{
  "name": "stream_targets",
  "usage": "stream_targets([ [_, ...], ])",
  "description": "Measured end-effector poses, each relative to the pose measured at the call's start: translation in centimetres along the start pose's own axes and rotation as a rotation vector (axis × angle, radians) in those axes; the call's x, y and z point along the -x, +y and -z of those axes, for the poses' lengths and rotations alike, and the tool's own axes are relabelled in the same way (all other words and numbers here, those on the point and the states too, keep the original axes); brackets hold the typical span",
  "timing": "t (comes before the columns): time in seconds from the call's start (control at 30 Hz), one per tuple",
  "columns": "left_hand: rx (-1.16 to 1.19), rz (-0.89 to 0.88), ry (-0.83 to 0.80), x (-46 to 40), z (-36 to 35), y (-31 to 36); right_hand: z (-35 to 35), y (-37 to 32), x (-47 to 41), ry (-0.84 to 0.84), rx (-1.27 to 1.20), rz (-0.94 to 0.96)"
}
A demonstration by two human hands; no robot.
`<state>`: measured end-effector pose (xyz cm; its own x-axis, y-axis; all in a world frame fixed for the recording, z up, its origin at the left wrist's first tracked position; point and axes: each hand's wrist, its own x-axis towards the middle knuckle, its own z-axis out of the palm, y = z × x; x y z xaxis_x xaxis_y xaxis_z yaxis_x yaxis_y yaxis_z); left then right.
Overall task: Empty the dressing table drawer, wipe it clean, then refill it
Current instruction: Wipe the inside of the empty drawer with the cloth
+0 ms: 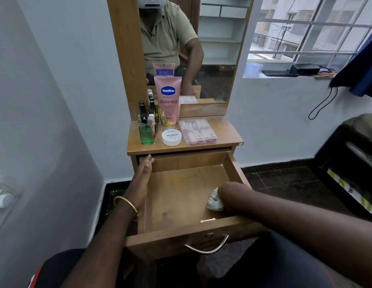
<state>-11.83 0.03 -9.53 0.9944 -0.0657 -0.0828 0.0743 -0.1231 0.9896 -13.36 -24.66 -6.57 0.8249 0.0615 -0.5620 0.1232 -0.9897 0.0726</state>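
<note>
The wooden drawer of the dressing table stands pulled out, with nothing in it but a white cloth. My right hand is curled down over that cloth at the drawer's near right corner, its fingers hidden under the wrist. My left hand lies along the drawer's left wall, fingers straight and reaching to the back corner under the tabletop. On the tabletop stand a pink Vaseline tube, a white nail polish remover tub, a clear case of small bottles, a green bottle and several nail polish bottles.
A mirror rises behind the tabletop. A grey wall with a switch runs along the left. A window sill with a cup and tray is at the right, and dark furniture stands at the far right. The metal drawer handle faces me.
</note>
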Motion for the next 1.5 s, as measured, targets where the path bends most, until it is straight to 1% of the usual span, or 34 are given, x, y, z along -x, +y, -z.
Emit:
stream_targets([
  [0.1, -0.009, -0.009, -0.010, 0.2, 0.0, 0.0, 0.5, -0.4, -0.3, -0.096, 0.068, -0.054],
  [0.17, -0.014, -0.011, -0.005, 0.2, -0.1, 0.0, 1.8, -0.4, -1.1, -0.025, 0.055, -0.083],
  [0.27, -0.040, -0.004, -0.003, 0.2, 0.0, -0.1, 2.9, 0.2, -1.7, 0.176, -0.108, -0.001],
  [0.33, -0.044, -0.008, 0.006, 0.2, 0.0, -0.1, 1.8, 0.6, -1.9, 0.173, -0.075, 0.024],
  [0.4, -0.046, -0.005, 0.009, 0.0, 0.1, -0.3, -0.1, 1.2, -2.4, 0.159, 0.053, 0.032],
  [0.47, -0.051, -0.009, 0.009, -0.1, 0.2, -0.4, -1.3, 1.4, -3.1, 0.065, 0.112, 0.008],
  [0.57, -0.041, -0.012, 0.009, -0.1, 0.1, -0.5, -0.8, 1.1, -4.0, -0.221, 0.211, -0.060],
  [0.6, -0.045, -0.014, 0.009, 0.0, 0.1, -0.5, -0.4, 1.0, -4.2, -0.260, 0.224, -0.067],
  [0.63, -0.047, -0.016, 0.008, 0.0, 0.1, -0.5, 0.3, 1.0, -4.3, -0.234, 0.215, -0.055],
  [0.67, -0.048, -0.017, 0.005, -0.1, 0.0, -0.5, 1.1, 1.1, -4.3, -0.137, 0.180, -0.031],
  [0.73, -0.055, -0.013, 0.003, 0.0, 0.0, -0.3, 2.4, 1.5, -3.8, 0.137, 0.093, 0.024],
  [0.77, -0.056, -0.011, 0.002, 0.1, 0.0, -0.3, 2.6, 1.6, -3.4, 0.214, 0.050, 0.040],
  [0.83, -0.051, -0.011, 0.001, 0.1, 0.0, -0.2, 1.8, 1.6, -3.2, 0.232, 0.008, 0.031],
  [0.97, -0.052, -0.017, 0.004, -0.1, 0.2, -0.4, -0.3, 1.0, -2.6, 0.122, 0.039, 0.013],
  [1.03, -0.054, -0.018, 0.010, 0.0, 0.1, -0.4, -0.4, 0.4, -2.7, -0.022, 0.094, -0.010],
  [1.1, -0.054, -0.018, 0.007, 0.0, 0.0, -0.2, 0.3, -0.1, -3.1, -0.204, 0.210, -0.077],
  [1.13, -0.050, -0.021, 0.003, 0.0, 0.0, -0.2, 1.2, -0.2, -3.3, -0.305, 0.227, -0.111],
  [1.17, -0.044, -0.022, -0.001, 0.1, -0.1, -0.1, 2.2, -0.1, -3.6, -0.392, 0.179, -0.131],
  [1.2, -0.035, -0.022, -0.004, 0.2, -0.2, 0.0, 3.2, 0.0, -3.9, -0.427, 0.105, -0.144],
  [1.23, -0.033, -0.019, -0.007, 0.2, -0.2, 0.1, 3.9, 0.3, -4.3, -0.397, 0.008, -0.138],
  [1.27, -0.034, -0.020, -0.008, 0.2, -0.3, 0.0, 4.6, 0.4, -4.4, -0.307, -0.049, -0.131],
  [1.33, -0.042, -0.025, -0.004, 0.2, -0.2, -0.1, 4.9, 0.8, -4.5, -0.012, -0.015, -0.077],
  [1.37, -0.044, -0.025, -0.004, 0.2, -0.2, -0.2, 4.6, 0.8, -4.1, 0.103, -0.034, -0.069],
  [1.4, -0.043, -0.024, -0.001, 0.1, -0.1, -0.3, 4.0, 0.9, -3.5, 0.136, -0.020, -0.042],
  [1.5, -0.045, -0.016, -0.004, 0.1, 0.0, -0.1, 1.5, 1.2, -2.2, 0.051, 0.156, 0.057],
])
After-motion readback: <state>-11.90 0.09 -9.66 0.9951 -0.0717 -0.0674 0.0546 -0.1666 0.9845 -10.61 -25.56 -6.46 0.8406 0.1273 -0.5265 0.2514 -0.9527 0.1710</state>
